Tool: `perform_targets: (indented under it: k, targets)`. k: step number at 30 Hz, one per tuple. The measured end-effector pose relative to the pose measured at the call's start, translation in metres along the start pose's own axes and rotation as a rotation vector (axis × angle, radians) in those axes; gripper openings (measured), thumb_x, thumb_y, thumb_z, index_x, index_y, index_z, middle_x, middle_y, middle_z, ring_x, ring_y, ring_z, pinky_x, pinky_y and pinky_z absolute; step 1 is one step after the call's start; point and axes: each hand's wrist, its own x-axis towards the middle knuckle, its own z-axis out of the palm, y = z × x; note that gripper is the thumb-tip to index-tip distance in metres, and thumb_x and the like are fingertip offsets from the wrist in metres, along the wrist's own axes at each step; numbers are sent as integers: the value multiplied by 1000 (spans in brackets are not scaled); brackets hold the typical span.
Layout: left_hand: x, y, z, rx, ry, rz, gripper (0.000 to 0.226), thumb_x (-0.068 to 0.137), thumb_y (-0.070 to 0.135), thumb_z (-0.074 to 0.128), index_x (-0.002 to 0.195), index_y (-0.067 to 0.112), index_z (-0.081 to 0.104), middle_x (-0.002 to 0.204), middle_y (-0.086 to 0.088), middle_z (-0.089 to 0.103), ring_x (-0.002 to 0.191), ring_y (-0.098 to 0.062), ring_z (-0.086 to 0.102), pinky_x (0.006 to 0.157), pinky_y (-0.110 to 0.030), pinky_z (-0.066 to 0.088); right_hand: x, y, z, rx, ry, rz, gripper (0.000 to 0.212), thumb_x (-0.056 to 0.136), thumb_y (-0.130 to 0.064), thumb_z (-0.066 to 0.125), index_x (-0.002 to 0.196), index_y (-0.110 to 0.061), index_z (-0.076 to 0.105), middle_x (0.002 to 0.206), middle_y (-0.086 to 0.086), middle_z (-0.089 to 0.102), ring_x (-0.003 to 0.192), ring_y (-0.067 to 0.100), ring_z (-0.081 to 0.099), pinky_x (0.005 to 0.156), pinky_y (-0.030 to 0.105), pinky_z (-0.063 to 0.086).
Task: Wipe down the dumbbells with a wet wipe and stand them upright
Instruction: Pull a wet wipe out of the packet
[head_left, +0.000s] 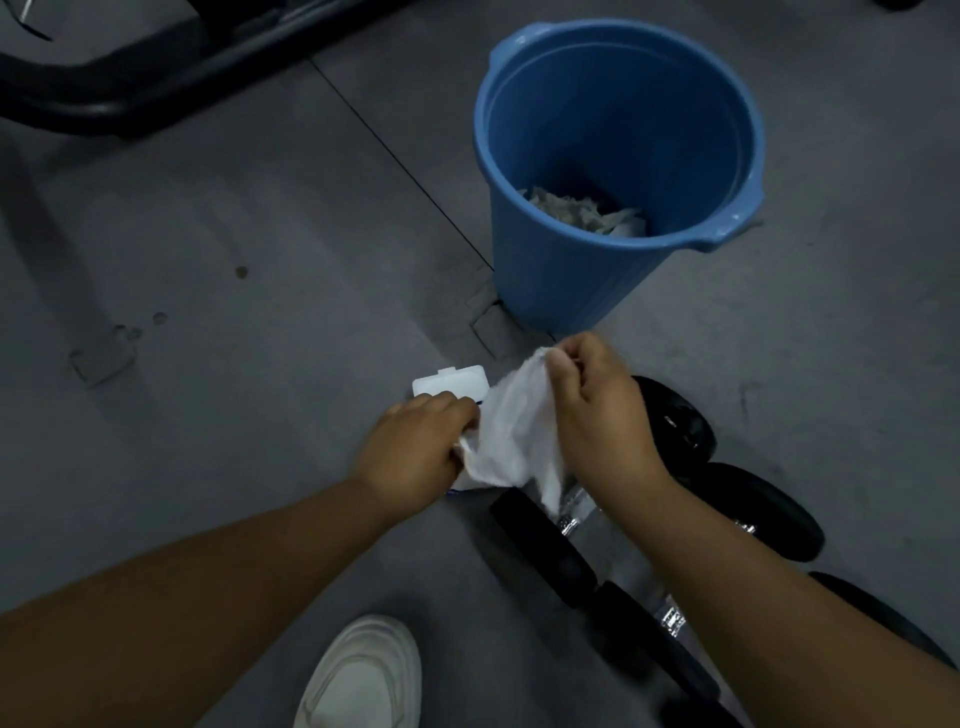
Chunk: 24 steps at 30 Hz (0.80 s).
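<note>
Drawing a wipe. The right hand (597, 410) pinches the top corner of a crumpled white wet wipe (511, 436), lifting it to open it out. The left hand (415, 447), fingers curled, grips the wipe's lower edge, possibly also steadying the white flip-lid wipe pack (449, 382). The black chrome-handled dumbbells (550, 551) lie flat on the floor beneath the right forearm, near the blue plastic bucket (571, 280).

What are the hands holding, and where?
Both hold one white wet wipe: right hand pinches its top corner, left hand grips its lower edge.
</note>
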Motion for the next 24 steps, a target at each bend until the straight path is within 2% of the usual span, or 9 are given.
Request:
perform_targets:
  k: [4,7,9,12,15,17,19,22,24]
  targets:
    - [-17,23,-12,-176,45,157,54,70,55,70,112,25,52,108,8,58,99,-16,56,86,-34,44,-3,11,-14,90,9,150,17,92,-32,62,99,-24,48,87,-8,59,77,-1,57,64,19,45]
    - [-32,55,-13,-159,100,315,37,80,55,64,93,22,55,94,6,56,87,-17,54,78,-35,45,0,10,-47,92,322,93,11,91,-27,59,97,-24,50,83,-10,57,69,-7,54,60,15,42]
    - [-33,73,-7,-57,52,414,35,82,55,62,85,21,54,87,4,56,79,-18,53,69,-34,47,-1,13,-68,34,418,17,12,92,-32,57,88,-26,48,74,-10,54,61,-4,50,55,14,39]
    - [-31,92,6,130,-30,449,46,71,63,64,87,21,56,88,2,57,79,-19,55,66,-32,47,-16,34,-77,-188,183,22,17,93,-31,58,82,-21,48,64,-7,54,55,-4,51,48,11,35]
    - [-31,101,12,302,-147,492,54,59,66,70,88,22,59,88,2,58,79,-19,55,66,-34,46,-36,72,-69,-281,-102,272,20,89,-28,62,77,-14,53,61,-4,55,53,3,51,47,21,37]
    - [-34,100,13,330,-202,548,54,56,65,70,87,22,60,86,3,57,79,-19,53,68,-34,45,-47,94,-56,-92,-142,547,15,85,-22,65,75,-12,58,64,3,60,55,14,54,49,20,41]
    - [-39,98,15,358,-198,601,45,61,53,70,91,21,60,89,3,58,81,-18,52,70,-34,44,-49,108,-38,205,-57,805,7,77,-14,64,75,-9,61,72,16,64,62,24,60,59,32,49]
    - [-42,92,19,362,-79,662,14,83,21,54,96,20,58,93,1,58,82,-20,53,73,-34,42,-40,107,-16,558,-42,995,9,82,-11,68,81,-3,64,75,18,65,63,27,62,61,33,49]
    - [-40,89,21,349,-69,697,18,89,14,41,94,20,57,90,0,58,79,-21,53,70,-35,43,-31,106,-7,689,-71,1073,18,87,-19,70,83,-2,63,69,15,66,56,24,63,54,25,50]
